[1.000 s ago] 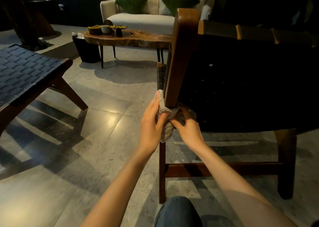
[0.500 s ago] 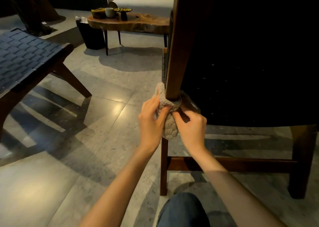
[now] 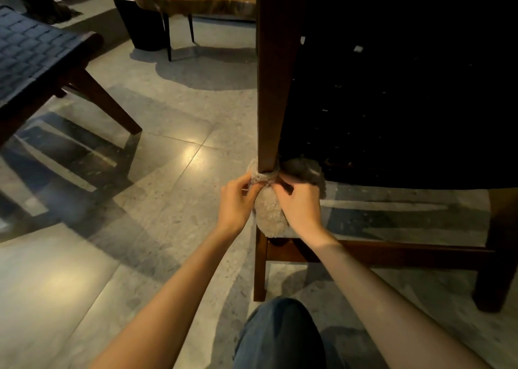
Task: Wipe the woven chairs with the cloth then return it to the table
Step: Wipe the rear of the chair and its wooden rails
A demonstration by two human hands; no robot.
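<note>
Dim room, glossy floor.
I'm over large grey speckled stone floor tiles [image 3: 173, 110], warm light glare [image 3: 185, 155] bouncing off them; beyond, a brown live-edge wooden slab table [image 3: 196, 3] on thin dark legs, a black bin [image 3: 143, 25] just beside it.

Cloth [image 3: 270, 214]: pale beige-grey, nubby pile, no print.
Near chair [image 3: 270, 88]: frame dark reddish-brown, plain; woven back near-black, weave barely readable in shadow, a few pale specks.
Left chair [image 3: 30, 57]: dark blue-grey straps in a basket-weave checker; legs dark brown.
Floor [image 3: 168, 110]: grey speckled tiles, thin dark seams, warm yellowish glare patches.
Table [image 3: 196, 3]: mid-brown top with visible wood grain, black legs.
Bin [image 3: 143, 24]: black.
Trouser knee [image 3: 280, 338]: dark blue denim.
</note>
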